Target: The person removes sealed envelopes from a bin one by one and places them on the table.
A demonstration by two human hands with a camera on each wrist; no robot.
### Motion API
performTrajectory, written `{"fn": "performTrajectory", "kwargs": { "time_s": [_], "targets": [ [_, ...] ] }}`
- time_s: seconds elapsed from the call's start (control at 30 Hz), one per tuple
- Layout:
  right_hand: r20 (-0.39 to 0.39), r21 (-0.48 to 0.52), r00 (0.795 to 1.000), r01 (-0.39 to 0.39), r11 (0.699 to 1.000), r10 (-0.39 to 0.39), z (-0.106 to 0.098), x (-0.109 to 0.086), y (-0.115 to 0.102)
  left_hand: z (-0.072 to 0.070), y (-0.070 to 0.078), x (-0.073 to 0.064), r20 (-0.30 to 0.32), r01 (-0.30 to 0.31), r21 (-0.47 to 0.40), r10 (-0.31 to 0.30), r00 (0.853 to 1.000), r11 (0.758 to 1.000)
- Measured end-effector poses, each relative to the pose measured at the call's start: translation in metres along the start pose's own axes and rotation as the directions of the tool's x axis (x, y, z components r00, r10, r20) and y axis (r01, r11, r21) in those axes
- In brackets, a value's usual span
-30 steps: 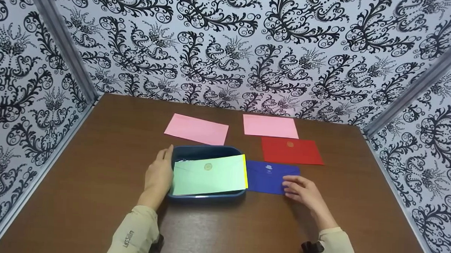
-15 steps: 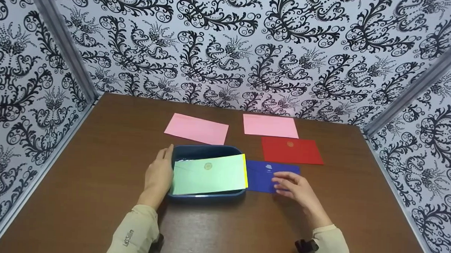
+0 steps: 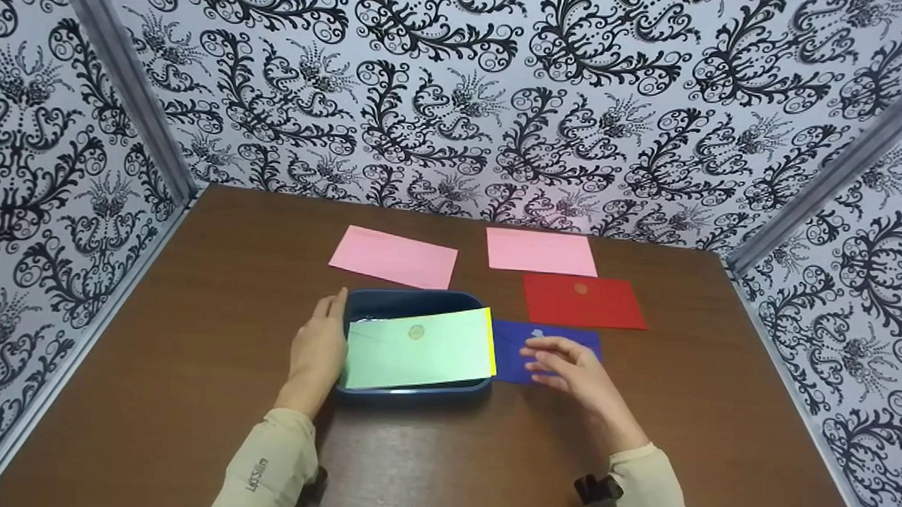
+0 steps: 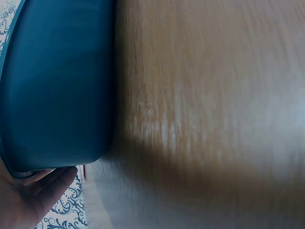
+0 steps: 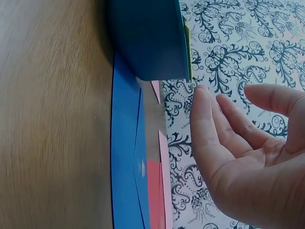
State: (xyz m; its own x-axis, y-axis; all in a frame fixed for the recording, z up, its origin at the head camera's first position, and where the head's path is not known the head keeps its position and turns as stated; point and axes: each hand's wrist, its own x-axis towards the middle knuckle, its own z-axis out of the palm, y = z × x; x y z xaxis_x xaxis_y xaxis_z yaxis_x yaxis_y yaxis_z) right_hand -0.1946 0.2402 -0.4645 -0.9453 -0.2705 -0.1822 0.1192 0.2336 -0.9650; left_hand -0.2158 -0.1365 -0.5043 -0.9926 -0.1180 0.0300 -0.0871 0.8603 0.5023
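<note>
A dark blue plastic bin (image 3: 416,394) stands on the table, with a pale green envelope (image 3: 417,350) lying slantwise in its top. A yellow edge (image 3: 492,342) shows from under that envelope at the right. My left hand (image 3: 318,350) grips the bin's left end; in the left wrist view its fingers (image 4: 55,188) lie against the outer wall, and the thumb's position is unclear. Above a blue envelope (image 3: 511,353), right of the bin, hovers my right hand (image 3: 571,370). Its fingers are loosely bent and apart, with nothing between them, and they partly cover that envelope.
Behind the blue envelope lies a red envelope (image 3: 584,302) with a gold seal. Farther back are two pink envelopes, one at the right (image 3: 541,251) and one behind the bin (image 3: 394,257). Patterned walls (image 3: 456,96) enclose the brown table (image 3: 217,298) at the back and sides.
My right hand has moved left over the blue envelope, from its right end toward the bin. The left hand, bin and envelopes have stayed in place.
</note>
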Motion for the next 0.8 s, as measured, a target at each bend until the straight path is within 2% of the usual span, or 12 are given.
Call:
{"fn": "performTrajectory", "kwargs": {
  "time_s": [0.43,0.8],
  "targets": [
    [0.088,-0.002,0.995,0.036,0.999,-0.036,0.015,0.004,-0.004,-0.002,0.001,-0.001,0.015,0.008,0.017,-0.008,1.000,1.000],
    [0.111,-0.004,0.993,0.038,0.999,-0.038,0.024,0.006,-0.009,-0.002,0.001,-0.002,0.023,0.009,0.006,-0.009,1.000,1.000]
  ]
}}
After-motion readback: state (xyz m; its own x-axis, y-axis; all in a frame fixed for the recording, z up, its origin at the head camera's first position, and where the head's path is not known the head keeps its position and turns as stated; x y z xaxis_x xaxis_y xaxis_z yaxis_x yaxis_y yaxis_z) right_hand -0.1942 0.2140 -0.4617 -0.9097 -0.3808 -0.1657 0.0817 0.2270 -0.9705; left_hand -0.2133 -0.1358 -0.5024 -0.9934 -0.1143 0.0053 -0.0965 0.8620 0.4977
